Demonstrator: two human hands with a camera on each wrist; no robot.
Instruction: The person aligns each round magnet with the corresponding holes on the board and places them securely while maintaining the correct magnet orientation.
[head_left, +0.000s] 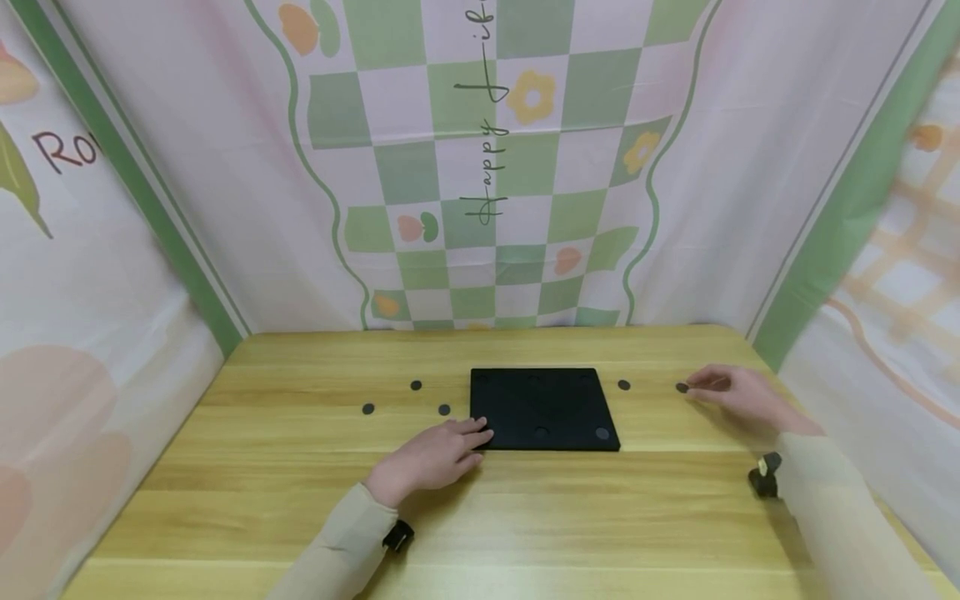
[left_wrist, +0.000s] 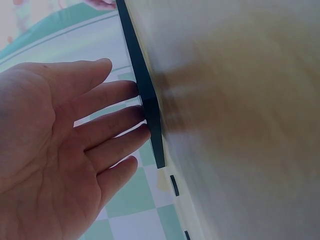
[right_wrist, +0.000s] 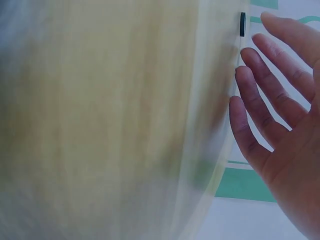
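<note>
A flat black board (head_left: 536, 404) with shallow round recesses lies on the table, and a grey disc (head_left: 602, 433) sits at its near right corner. My left hand (head_left: 431, 457) rests its extended fingers on the board's near left corner; in the left wrist view, fingertips (left_wrist: 131, 89) meet the board's edge (left_wrist: 150, 100). My right hand (head_left: 738, 393) is at a small dark disc (head_left: 682, 387) on the right, thumb and fingertips right beside it. In the right wrist view, the fingers (right_wrist: 270, 90) are spread, and a disc (right_wrist: 243, 24) stands just beyond the thumb and index tips.
Three more dark discs lie left of the board: a far one (head_left: 416, 385), a leftmost one (head_left: 368, 408) and one near the board (head_left: 445, 409). Another disc (head_left: 624, 385) lies just right of it. Patterned cloth (head_left: 495, 167) surrounds the wooden table (head_left: 525, 517).
</note>
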